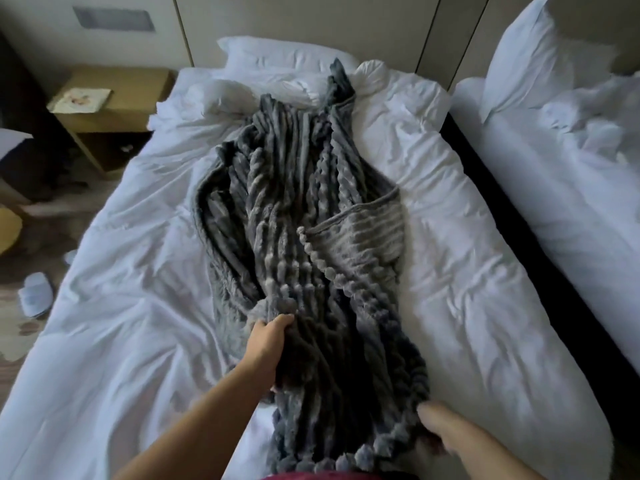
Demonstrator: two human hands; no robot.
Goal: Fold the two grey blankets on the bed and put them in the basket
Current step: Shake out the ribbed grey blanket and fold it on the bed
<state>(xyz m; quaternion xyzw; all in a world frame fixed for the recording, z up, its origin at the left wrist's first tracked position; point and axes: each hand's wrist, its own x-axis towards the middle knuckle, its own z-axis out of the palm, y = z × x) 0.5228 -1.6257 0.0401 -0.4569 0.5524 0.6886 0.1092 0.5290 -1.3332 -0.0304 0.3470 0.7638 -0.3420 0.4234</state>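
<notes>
White, creased bedding covers the bed [121, 306] that serves as the work surface. On it the grey blanket [298, 209] lies unfolded, bunched into a long ridge running from between the two hands away toward the pillow [287, 53]. A paler ribbed panel [360, 237] beyond the right hand may be the second blanket or a turned-over underside; this cannot be determined. The left hand [273, 341] has its fingers curled round a gathered bunch at the blanket's left side. The right hand [440, 427] is blurred and touches the near right edge; whether it pinches that edge cannot be told. Status, as a judgement: no fold is complete, nothing is stowed, and the basket is not in view, so the whole task remains. Beyond and left of the left hand stands a nightstand [114, 109] with a card [81, 98] on top; white slippers [34, 292] lie on the floor left of that hand. A second bed [554, 202] stands right of the right hand, across a dark gap. Loose bedding beneath the blanket may drag with it.
</notes>
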